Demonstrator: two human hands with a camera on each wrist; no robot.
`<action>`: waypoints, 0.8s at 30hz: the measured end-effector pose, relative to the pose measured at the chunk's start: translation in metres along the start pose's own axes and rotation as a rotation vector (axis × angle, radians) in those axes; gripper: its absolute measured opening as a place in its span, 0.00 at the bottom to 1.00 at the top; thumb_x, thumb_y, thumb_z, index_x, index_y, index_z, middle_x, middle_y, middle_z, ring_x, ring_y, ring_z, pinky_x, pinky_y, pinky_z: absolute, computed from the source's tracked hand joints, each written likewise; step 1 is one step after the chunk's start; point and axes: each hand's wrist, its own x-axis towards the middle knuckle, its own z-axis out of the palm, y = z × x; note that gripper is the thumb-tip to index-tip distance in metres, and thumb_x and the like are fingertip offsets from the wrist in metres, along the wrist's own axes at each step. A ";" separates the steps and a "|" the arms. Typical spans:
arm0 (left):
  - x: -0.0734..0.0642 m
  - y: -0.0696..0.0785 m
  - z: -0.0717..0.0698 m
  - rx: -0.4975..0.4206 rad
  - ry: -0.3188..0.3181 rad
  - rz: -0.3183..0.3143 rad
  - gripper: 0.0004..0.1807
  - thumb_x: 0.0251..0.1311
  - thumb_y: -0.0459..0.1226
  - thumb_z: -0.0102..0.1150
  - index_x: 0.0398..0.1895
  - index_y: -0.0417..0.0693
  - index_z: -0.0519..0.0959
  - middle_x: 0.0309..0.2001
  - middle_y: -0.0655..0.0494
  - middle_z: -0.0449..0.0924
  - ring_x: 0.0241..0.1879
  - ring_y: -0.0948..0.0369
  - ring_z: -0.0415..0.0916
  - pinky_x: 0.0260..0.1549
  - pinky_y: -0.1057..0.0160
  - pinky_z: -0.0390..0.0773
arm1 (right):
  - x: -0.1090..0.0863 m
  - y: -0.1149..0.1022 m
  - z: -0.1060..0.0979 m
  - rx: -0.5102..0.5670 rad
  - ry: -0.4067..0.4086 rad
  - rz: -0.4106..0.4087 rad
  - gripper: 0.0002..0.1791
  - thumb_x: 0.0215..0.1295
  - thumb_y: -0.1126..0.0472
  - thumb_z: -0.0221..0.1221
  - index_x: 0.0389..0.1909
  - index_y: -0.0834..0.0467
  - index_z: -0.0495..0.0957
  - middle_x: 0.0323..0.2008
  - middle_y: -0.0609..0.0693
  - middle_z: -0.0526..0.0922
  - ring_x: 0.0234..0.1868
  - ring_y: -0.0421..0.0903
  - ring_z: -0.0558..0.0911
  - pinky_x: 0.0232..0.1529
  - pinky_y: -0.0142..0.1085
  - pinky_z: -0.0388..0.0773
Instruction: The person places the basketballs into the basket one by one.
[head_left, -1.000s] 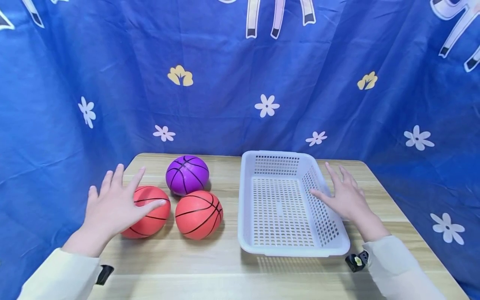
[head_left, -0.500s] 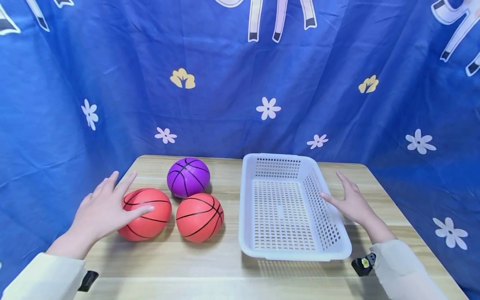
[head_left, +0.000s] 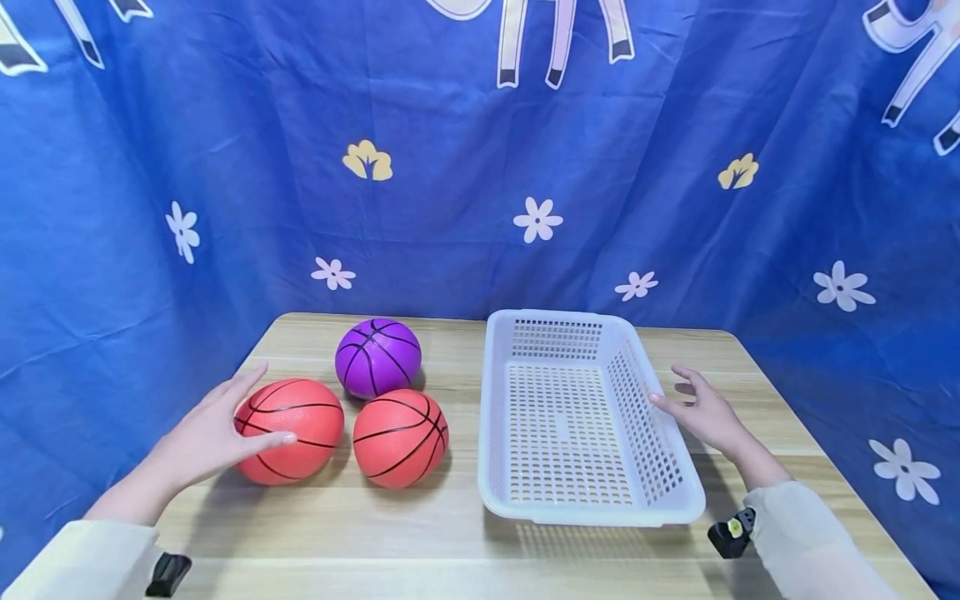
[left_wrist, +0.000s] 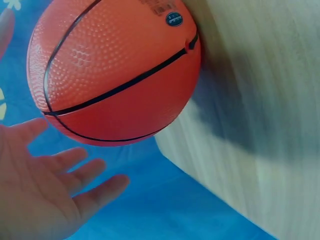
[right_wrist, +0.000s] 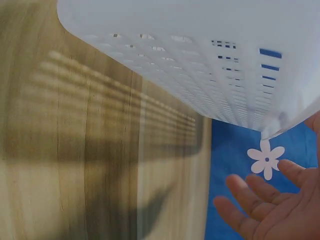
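My left hand is at the left side of a red-orange toy basketball, thumb stretched across its near side. In the left wrist view the fingers are spread and relaxed beside that ball, with a gap between them and its surface. A second red-orange basketball sits just to its right, and a purple basketball lies behind. At the right, my right hand is beside a white perforated plastic basket, thumb tip at its right rim. Its other fingers are loosely bent outside the basket wall.
All of this stands on a light wood-grain table. A blue curtain with flowers and animal figures hangs close behind and along both sides. Each wrist carries a small black camera, such as the right wrist camera.
The left hand has lowered and shifted left, coming around the left ball's side. My right hand has dropped and moved slightly right along the basket's rim, its fingers bending a little. Balls and basket stay put.
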 end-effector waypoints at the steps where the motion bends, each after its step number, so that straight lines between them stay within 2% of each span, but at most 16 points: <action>1: 0.000 -0.002 0.001 -0.018 -0.004 0.004 0.61 0.47 0.59 0.68 0.75 0.41 0.44 0.66 0.23 0.49 0.61 0.27 0.51 0.43 0.23 0.59 | 0.000 0.001 0.000 0.018 -0.004 0.000 0.53 0.61 0.36 0.57 0.73 0.64 0.44 0.66 0.75 0.55 0.63 0.72 0.60 0.55 0.62 0.66; 9: -0.001 -0.011 0.007 -0.098 -0.061 -0.015 0.58 0.50 0.53 0.68 0.73 0.34 0.45 0.60 0.20 0.57 0.56 0.26 0.60 0.42 0.30 0.67 | 0.001 0.002 0.003 0.230 -0.042 -0.009 0.41 0.69 0.47 0.55 0.71 0.67 0.50 0.60 0.74 0.65 0.53 0.61 0.76 0.46 0.49 0.78; 15: -0.002 -0.013 0.008 -0.113 -0.062 -0.034 0.58 0.49 0.52 0.70 0.72 0.33 0.47 0.59 0.19 0.58 0.55 0.26 0.61 0.42 0.30 0.68 | 0.002 0.003 0.004 0.274 -0.051 -0.018 0.34 0.71 0.52 0.53 0.68 0.70 0.56 0.50 0.68 0.73 0.44 0.50 0.81 0.43 0.44 0.80; 24: -0.001 -0.019 0.013 -0.136 -0.011 -0.004 0.57 0.44 0.50 0.74 0.71 0.32 0.52 0.59 0.21 0.60 0.54 0.29 0.63 0.43 0.31 0.68 | 0.006 0.001 0.005 0.324 -0.050 0.026 0.29 0.71 0.58 0.53 0.66 0.72 0.60 0.49 0.66 0.76 0.40 0.46 0.81 0.41 0.42 0.81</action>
